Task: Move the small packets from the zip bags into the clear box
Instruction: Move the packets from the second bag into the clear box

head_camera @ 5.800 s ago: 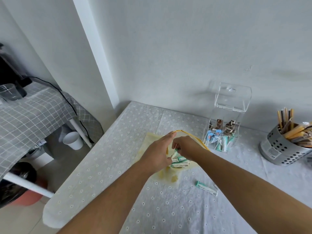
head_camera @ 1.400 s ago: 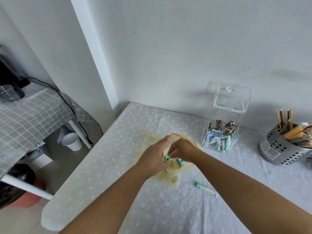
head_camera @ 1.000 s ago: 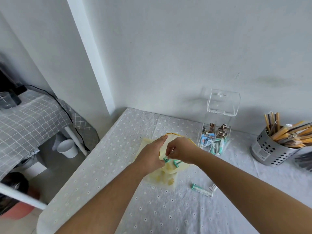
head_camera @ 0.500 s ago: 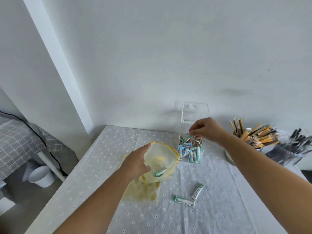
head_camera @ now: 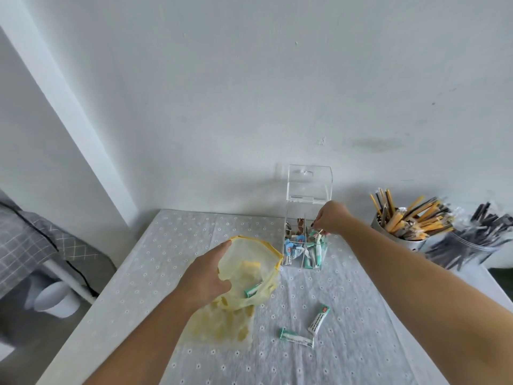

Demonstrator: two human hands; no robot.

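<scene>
My left hand (head_camera: 206, 276) grips the rim of a yellow zip bag (head_camera: 244, 262) and holds its mouth open above the table; one green packet (head_camera: 253, 289) lies inside it. My right hand (head_camera: 330, 220) hangs over the clear box (head_camera: 296, 215), whose lid (head_camera: 309, 184) stands open. Its fingertips pinch small green packets (head_camera: 316, 235) at the top of the right front compartment. Several packets fill the box's compartments. Two loose green-and-white packets (head_camera: 318, 320) (head_camera: 295, 337) lie on the tablecloth near the bag.
A metal holder of yellow sticks (head_camera: 399, 226) and a bundle of black sticks (head_camera: 472, 237) stand right of the box. The wall is close behind. Beyond the table's left edge are a grey checked cloth (head_camera: 25, 240) and a white cup (head_camera: 52, 301).
My right hand left the bag with packets and moved right to the clear box, then lowered to its compartment. My left hand lifted the bag's mouth. A second loose packet now lies on the cloth.
</scene>
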